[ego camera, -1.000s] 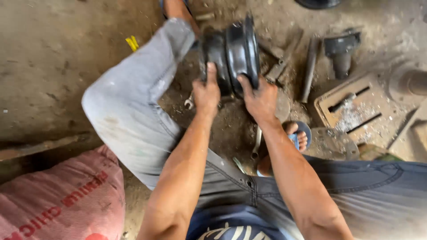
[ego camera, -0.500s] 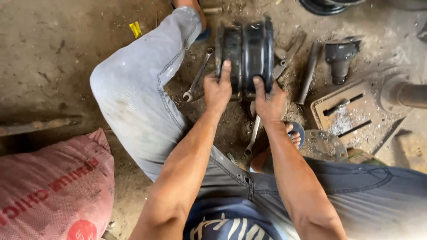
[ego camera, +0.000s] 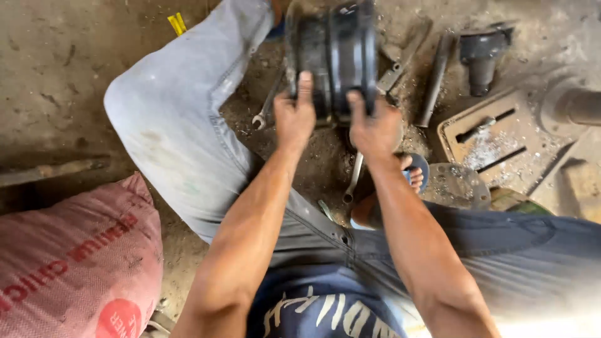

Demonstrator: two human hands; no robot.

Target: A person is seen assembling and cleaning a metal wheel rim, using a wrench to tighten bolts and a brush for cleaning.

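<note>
A black metal wheel rim [ego camera: 335, 56] stands on its edge on the dirty concrete floor between my legs. My left hand [ego camera: 294, 112] grips its near left side, fingers up on the rim. On the near right side my right hand [ego camera: 374, 125] holds it the same way. The top of the rim runs out of the frame.
A wrench [ego camera: 268, 103] lies left of the rim and another wrench [ego camera: 352, 178] lies under my right hand. A metal bar [ego camera: 435, 78], a dark metal part [ego camera: 481, 53] and a slotted plate [ego camera: 494, 134] lie at right. A pink sack [ego camera: 75, 256] sits at lower left.
The rim and both hands sit higher and more central in the view than before. My hands have stayed on the rim's near edge throughout.
</note>
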